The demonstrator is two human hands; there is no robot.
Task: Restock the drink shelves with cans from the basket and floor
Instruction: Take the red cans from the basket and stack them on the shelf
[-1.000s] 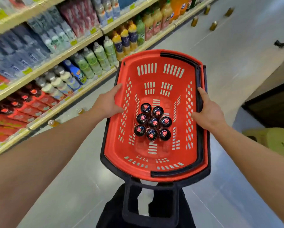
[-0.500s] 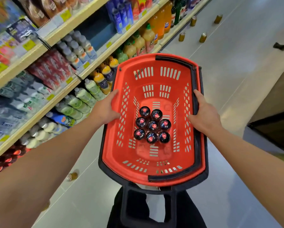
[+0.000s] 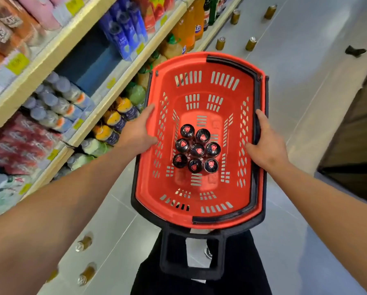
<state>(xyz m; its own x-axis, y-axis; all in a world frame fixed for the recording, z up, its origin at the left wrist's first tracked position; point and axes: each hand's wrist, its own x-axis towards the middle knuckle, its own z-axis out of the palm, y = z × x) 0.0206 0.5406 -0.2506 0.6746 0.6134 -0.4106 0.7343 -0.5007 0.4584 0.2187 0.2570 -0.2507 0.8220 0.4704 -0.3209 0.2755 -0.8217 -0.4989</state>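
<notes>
Grey floor tiles point(image 3: 305, 60) run down a shop aisle, with drink shelves point(image 3: 89, 47) along the left side. Eight dark cans point(image 3: 196, 149) with red-marked tops stand upright in a tight cluster on the bottom of a red basket point(image 3: 199, 209), about midway between its two long walls and low down inside it, well below both hands. The basket is held up over the floor, its black handles folded down along the rim and a black frame handle point(image 3: 191, 260) sticking out at the near end, above the person's dark trousers.

The left hand point(image 3: 139, 130) grips the left rim, thumb lying along the top edge inside and fingers curled under the outside, hidden from view. The right hand point(image 3: 265, 141) grips the right rim over the folded black handle, thumb reaching in toward the slotted wall, fingers wrapped round the outer edge. The cans sit between the two hands, touching neither.

Further out, golden-brown cans stand on the floor: four far ahead point(image 3: 250, 44) and some near the shelf foot at lower left point(image 3: 84, 243). Bottles point(image 3: 112, 118) crowd the shelves, blurred.
</notes>
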